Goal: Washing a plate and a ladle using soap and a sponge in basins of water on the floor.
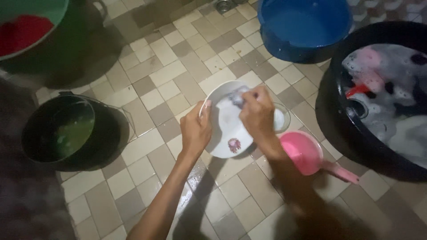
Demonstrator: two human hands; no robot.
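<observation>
Head view: left hand [195, 129] clamped on the left rim of a white plate [224, 133], thumb over the edge, plate held tilted above the tiled floor [164, 75]. Right hand [257, 113] closed on a soapy scrubber [239, 97], pressing it on the plate's upper face.

Risks — the plate looks wet and sudsy, held by one rim only; a hard scrub stroke could slide it out of the left hand's grip and it would likely break on the tiles. The floor under the arms shines wet, so a slip is possible. A pink scoop [307, 153] and a clear bowl [282, 119] lie just below the right wrist — an elbow shift could knock them.

Labels: no packages or signs seen. Only marking is a small red-purple flower print [234, 144] near the plate's lower rim. Around: black tub [338, 120] of suds and dishes at right, blue basin [302, 26] at top, black bucket [106, 133] at left.
</observation>
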